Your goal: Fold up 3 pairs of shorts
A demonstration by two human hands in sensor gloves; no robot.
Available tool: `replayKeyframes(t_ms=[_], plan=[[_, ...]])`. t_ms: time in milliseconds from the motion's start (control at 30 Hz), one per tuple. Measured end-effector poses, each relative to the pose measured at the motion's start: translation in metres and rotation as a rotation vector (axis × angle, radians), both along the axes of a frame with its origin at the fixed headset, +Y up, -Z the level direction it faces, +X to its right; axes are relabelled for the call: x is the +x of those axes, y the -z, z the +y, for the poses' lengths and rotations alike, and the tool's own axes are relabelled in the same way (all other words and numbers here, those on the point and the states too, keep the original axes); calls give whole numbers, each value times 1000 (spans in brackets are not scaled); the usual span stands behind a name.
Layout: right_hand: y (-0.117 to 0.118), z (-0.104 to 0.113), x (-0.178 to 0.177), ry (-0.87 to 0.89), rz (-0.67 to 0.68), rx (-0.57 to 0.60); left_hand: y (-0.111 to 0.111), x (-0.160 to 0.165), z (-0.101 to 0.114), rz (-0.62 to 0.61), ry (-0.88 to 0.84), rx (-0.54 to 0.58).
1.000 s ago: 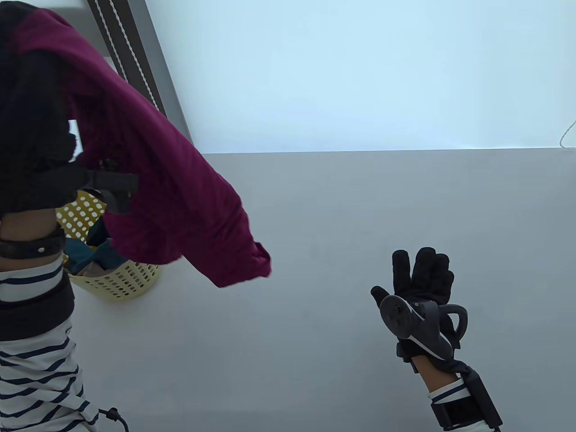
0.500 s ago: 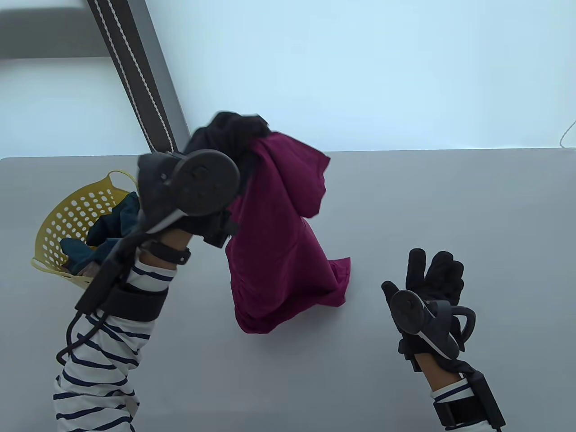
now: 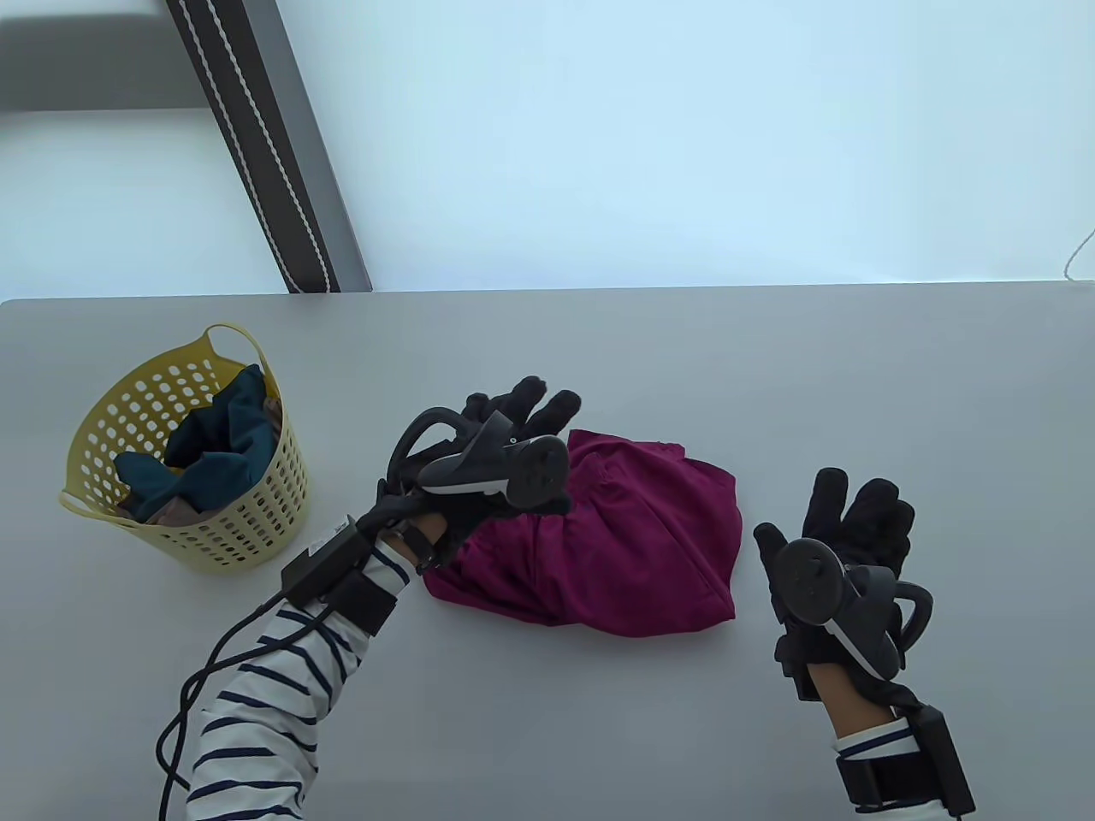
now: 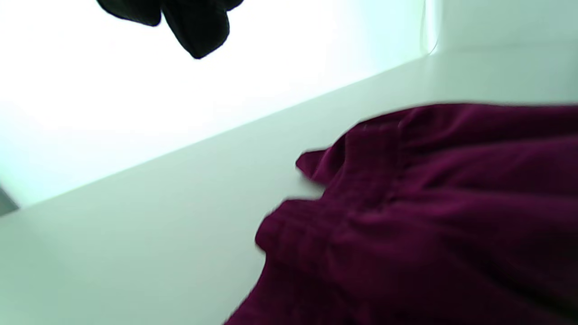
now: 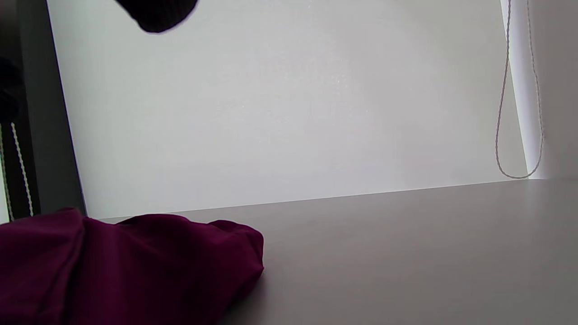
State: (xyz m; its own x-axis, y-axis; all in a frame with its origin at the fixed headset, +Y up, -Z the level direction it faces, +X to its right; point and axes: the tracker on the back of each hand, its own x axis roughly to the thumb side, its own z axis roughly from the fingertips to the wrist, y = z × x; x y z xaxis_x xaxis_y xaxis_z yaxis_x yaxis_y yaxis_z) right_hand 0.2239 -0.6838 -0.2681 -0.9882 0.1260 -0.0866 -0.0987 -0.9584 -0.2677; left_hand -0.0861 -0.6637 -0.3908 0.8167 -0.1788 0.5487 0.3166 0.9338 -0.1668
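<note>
A pair of maroon shorts (image 3: 633,539) lies crumpled in a heap on the grey table (image 3: 547,701), near the middle. My left hand (image 3: 513,410) hovers over the heap's left end with fingers spread, holding nothing. My right hand (image 3: 855,522) is just right of the heap, fingers straight, apart from the cloth. The left wrist view shows the maroon shorts (image 4: 429,216) close below, with fingertips (image 4: 194,27) at the top edge. In the right wrist view the maroon shorts (image 5: 126,266) sit at the lower left.
A yellow perforated basket (image 3: 231,522) at the table's left holds dark teal clothing (image 3: 214,445) and other garments. A dark blind strip with bead cords (image 3: 274,171) hangs behind the table. A looped cord (image 5: 519,113) hangs at the far right.
My left hand carried the maroon shorts from above the basket to the table's middle, lowered them and let go. The right hand shifted slightly right and stayed open.
</note>
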Motion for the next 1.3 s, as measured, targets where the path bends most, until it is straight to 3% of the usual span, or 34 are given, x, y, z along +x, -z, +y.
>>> replayKeyframes(t_ms=[67, 133, 233, 300, 400, 533, 633, 700, 733, 767, 867, 933, 1033, 1133, 1300], plan=[[1, -2, -1, -7, 1, -16, 14, 0, -36, 112, 137, -97], [2, -4, -1, -11, 2, -26, 21, 2, -63, 145, 264, -252], [3, -8, -1, -13, 5, -47, 24, 9, -82, 164, 273, -153], [4, -10, -1, -13, 9, -58, 28, 14, -82, 147, 293, -62], [4, -10, -2, -17, 9, -64, 35, 18, -63, 242, 186, 77], [4, -8, 0, -14, 6, -53, 30, 22, -1, 243, 23, 416], [4, -8, 2, -1, 5, -51, 6, 21, 42, 186, -109, 683], [4, -8, 2, 6, 5, -52, -18, 21, 53, 101, -121, 822], [4, -8, 2, 7, 5, -52, -23, 21, 53, 80, -112, 843], [4, -8, 2, 10, 5, -53, -43, 21, 47, -2, -73, 894], [4, -8, 2, 9, 8, -50, -83, 20, 9, -199, 56, 871], [4, -8, 1, 9, 12, -50, -114, 16, -29, -370, 196, 745], [4, -9, 1, 8, 17, -59, -157, 5, -75, -538, 363, 447], [4, -9, 1, 10, 17, -62, -176, -4, -75, -597, 362, 383], [4, -9, 1, 14, 17, -63, -174, -5, -24, -589, 236, 430]])
